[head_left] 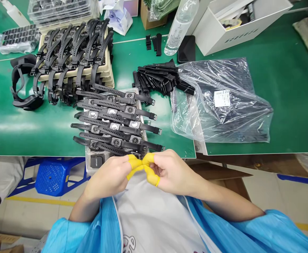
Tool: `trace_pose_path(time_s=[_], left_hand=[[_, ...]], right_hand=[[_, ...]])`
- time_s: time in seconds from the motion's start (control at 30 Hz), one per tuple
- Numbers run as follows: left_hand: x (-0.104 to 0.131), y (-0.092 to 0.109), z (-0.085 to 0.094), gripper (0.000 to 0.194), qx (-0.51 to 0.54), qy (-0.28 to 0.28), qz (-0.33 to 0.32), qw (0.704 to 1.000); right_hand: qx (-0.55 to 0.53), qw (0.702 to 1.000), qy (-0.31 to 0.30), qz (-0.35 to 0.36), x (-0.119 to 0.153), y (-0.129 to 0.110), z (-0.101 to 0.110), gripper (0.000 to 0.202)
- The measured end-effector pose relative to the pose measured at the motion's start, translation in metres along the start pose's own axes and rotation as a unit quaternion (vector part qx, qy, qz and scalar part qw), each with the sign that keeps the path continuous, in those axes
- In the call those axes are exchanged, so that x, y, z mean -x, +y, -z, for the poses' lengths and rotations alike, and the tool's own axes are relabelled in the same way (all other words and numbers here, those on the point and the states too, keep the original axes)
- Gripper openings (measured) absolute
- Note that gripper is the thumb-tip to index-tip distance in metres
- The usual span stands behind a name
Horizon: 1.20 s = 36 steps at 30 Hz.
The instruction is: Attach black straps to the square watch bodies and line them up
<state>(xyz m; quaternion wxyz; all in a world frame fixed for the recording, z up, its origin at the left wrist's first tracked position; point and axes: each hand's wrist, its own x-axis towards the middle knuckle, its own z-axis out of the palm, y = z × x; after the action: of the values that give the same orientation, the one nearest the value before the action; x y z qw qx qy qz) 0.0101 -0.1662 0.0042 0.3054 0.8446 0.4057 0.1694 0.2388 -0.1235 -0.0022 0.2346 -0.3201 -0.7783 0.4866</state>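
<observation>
My left hand (117,174) and my right hand (166,170) meet at the table's front edge, with yellow finger cots on thumbs and fingers. Both are closed in a pinch, fingertips against fingertips. Whatever lies between the tips is hidden. Just beyond them, a clear plastic tray (88,165) holds rows of black smartwatches (114,125), backs up, straps stretched out sideways. One tray pocket near my left hand shows a black watch face (97,161). Loose black watch straps (159,75) lie in a heap past the tray, partly on a clear plastic bag (224,116).
Stacked beige trays of strapped watches (109,75) stand at the back left, beside a black headband-like device (24,84). A water bottle (181,28), a phone (187,49) and a white box (222,37) stand behind. A blue stool (52,177) is below left.
</observation>
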Motion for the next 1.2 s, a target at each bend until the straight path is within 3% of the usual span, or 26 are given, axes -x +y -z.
trace_pose_path(time_s=[0.17,0.37,0.5,0.9,1.07,1.2], left_hand=[[-0.004,0.002,-0.007,0.018,0.031,0.025,0.008,0.999],[-0.009,0.001,-0.018,0.016,0.1,0.185,-0.021,0.977],[-0.007,-0.005,-0.023,0.016,0.172,0.235,0.023,0.956],[-0.009,-0.009,-0.029,0.032,0.233,0.235,0.045,0.943],[-0.011,-0.008,-0.026,0.039,0.26,0.227,0.04,0.938],[-0.012,-0.003,-0.028,0.046,0.319,0.208,0.052,0.923]], right_hand=[[0.043,0.999,0.018,0.013,0.002,0.001,-0.001,0.015],[-0.016,0.999,0.02,0.024,0.0,-0.003,0.002,0.013],[-0.056,0.998,0.016,0.029,-0.003,-0.005,0.002,0.015],[0.028,0.989,0.079,0.118,-0.017,-0.005,-0.011,0.029],[-0.107,0.991,0.043,0.072,-0.025,-0.007,-0.01,0.037],[-0.24,0.97,0.008,0.04,-0.031,-0.006,-0.008,0.043]])
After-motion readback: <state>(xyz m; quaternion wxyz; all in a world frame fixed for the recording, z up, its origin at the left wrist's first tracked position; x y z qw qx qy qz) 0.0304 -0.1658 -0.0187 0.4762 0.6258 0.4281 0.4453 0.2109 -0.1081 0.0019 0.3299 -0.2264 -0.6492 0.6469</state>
